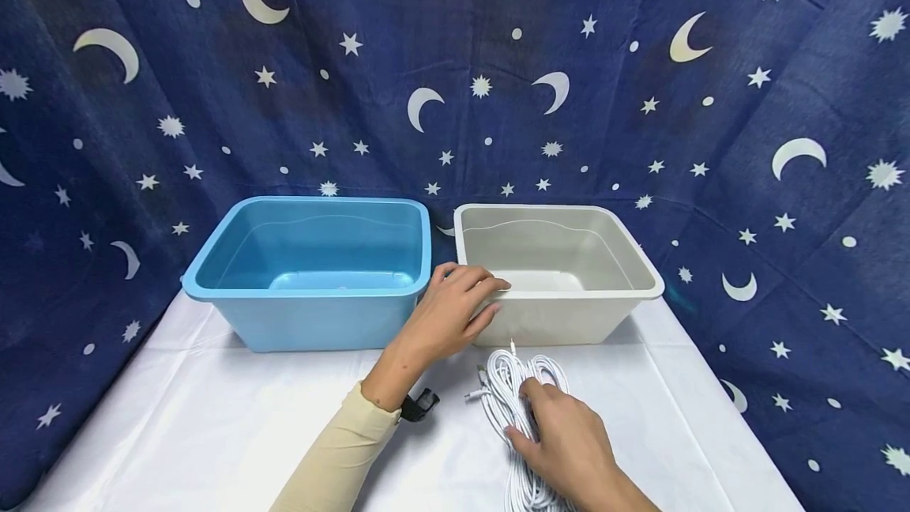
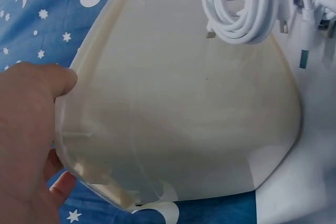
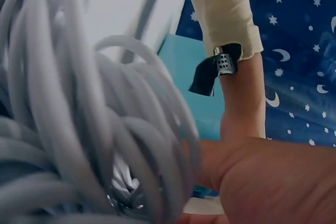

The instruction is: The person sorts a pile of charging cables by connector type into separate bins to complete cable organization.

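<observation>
My left hand is at the near left corner of an off-white plastic bin, its thumb and fingers on either side of the rim. In the left wrist view, the thumb lies against the bin's edge. My right hand grips a bundle of coiled white cables, thumb on one side and fingers on the other. The bundle is in front of the off-white bin, with plugs poking out at its far left. Looped cables fill much of the right wrist view and hide part of the hand.
A light blue bin stands left of the off-white one, a narrow gap between them. Both sit on a white-covered table. Behind and around hangs a dark blue cloth with moons and stars. A black strap circles the left wrist.
</observation>
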Tool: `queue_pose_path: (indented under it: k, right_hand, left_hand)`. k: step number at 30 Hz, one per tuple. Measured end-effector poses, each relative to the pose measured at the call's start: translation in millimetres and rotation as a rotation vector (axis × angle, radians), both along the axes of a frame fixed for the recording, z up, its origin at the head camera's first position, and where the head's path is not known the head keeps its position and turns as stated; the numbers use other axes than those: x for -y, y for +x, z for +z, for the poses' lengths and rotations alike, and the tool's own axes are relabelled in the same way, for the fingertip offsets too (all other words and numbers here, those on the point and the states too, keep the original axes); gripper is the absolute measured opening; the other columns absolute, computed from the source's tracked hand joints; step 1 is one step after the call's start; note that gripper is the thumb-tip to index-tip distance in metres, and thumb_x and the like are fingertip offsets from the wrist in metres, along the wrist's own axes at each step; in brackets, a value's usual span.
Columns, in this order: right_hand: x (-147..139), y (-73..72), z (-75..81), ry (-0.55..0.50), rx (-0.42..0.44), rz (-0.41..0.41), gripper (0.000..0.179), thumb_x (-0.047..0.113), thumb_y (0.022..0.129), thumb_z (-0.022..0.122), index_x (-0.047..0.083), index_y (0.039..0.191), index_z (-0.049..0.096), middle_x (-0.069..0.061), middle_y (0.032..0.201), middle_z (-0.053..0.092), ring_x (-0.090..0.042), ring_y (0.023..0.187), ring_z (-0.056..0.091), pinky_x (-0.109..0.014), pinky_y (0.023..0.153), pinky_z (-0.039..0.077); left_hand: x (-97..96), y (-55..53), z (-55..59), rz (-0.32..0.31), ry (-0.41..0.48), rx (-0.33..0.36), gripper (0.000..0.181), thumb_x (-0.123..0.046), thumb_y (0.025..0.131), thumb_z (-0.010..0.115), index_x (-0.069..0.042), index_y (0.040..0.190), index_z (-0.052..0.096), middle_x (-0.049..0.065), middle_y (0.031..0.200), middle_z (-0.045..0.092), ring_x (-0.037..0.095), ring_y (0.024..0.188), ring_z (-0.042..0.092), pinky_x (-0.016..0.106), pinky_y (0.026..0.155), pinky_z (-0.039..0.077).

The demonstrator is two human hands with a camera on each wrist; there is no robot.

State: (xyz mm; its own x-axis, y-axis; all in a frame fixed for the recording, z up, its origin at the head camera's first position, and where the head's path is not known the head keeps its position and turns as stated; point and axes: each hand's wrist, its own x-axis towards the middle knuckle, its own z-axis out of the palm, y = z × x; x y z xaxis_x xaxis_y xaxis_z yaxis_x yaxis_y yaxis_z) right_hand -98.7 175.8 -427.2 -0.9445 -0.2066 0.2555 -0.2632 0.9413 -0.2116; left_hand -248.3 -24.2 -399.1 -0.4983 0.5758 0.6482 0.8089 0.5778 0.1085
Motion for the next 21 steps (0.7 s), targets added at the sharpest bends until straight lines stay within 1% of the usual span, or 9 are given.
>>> queue_pose_path:
  k: [3, 6, 11, 14, 17, 21]
  right_hand:
    - [2, -1.5, -3.6, 0.010, -0.004, 0.005, 0.051, 0.032, 0.070, 0.098, 0.014, 0.105, 0.067, 0.002, 0.080, 0.068, -0.014, 0.062, 0.064, -0.034, 0.053, 0.050]
    - [3, -1.8, -7.4, 0.025, -0.038, 0.012, 0.055, 0.029, 0.067, 0.100, 0.013, 0.106, 0.066, 0.000, 0.079, 0.069, -0.017, 0.062, 0.066, -0.034, 0.053, 0.051]
    - [3, -2.6, -12.6, 0.050, -0.089, 0.033, 0.060, 0.027, 0.063, 0.101, 0.012, 0.108, 0.064, -0.001, 0.071, 0.071, -0.018, 0.058, 0.068, -0.031, 0.049, 0.049]
    - [2, -4.8, -13.0, 0.035, -0.064, 0.019, 0.059, 0.027, 0.064, 0.099, 0.013, 0.110, 0.064, 0.000, 0.065, 0.068, -0.015, 0.053, 0.063, -0.030, 0.047, 0.046]
    - [-1, -6.3, -11.8, -0.004, -0.025, -0.010, 0.058, 0.027, 0.066, 0.099, 0.014, 0.110, 0.063, 0.001, 0.063, 0.064, -0.013, 0.051, 0.058, -0.032, 0.047, 0.043]
    - [-5, -7.6, -9.7, -0.070, 0.006, -0.025, 0.058, 0.026, 0.068, 0.100, 0.013, 0.109, 0.061, 0.009, 0.061, 0.056, -0.008, 0.050, 0.050, -0.031, 0.047, 0.040]
  left_hand:
    - [-0.2, -0.5, -2.0, 0.011, 0.002, -0.006, 0.025, -0.027, 0.108, 0.064, -0.024, 0.131, 0.071, -0.006, 0.119, 0.068, 0.017, 0.116, 0.064, 0.049, 0.113, 0.038]
    - [0.4, -0.6, -2.5, 0.016, 0.001, -0.011, 0.024, -0.025, 0.109, 0.063, -0.025, 0.131, 0.072, -0.007, 0.114, 0.069, 0.016, 0.114, 0.064, 0.048, 0.113, 0.037]
    - [1.0, -1.1, -2.5, 0.013, -0.010, -0.013, 0.026, -0.024, 0.109, 0.063, -0.026, 0.133, 0.072, -0.008, 0.105, 0.071, 0.017, 0.111, 0.065, 0.047, 0.113, 0.038]
    - [1.2, -1.6, -2.7, 0.009, -0.008, -0.012, 0.026, -0.024, 0.109, 0.063, -0.026, 0.133, 0.072, -0.008, 0.102, 0.070, 0.018, 0.109, 0.064, 0.046, 0.113, 0.038]
    - [1.1, -2.0, -2.5, -0.003, -0.001, -0.010, 0.026, -0.024, 0.109, 0.063, -0.026, 0.133, 0.073, -0.007, 0.100, 0.070, 0.017, 0.106, 0.064, 0.044, 0.113, 0.039]
    - [0.7, -2.3, -1.9, -0.017, 0.007, -0.002, 0.026, -0.023, 0.108, 0.064, -0.025, 0.133, 0.074, -0.007, 0.099, 0.070, 0.017, 0.103, 0.063, 0.043, 0.113, 0.039]
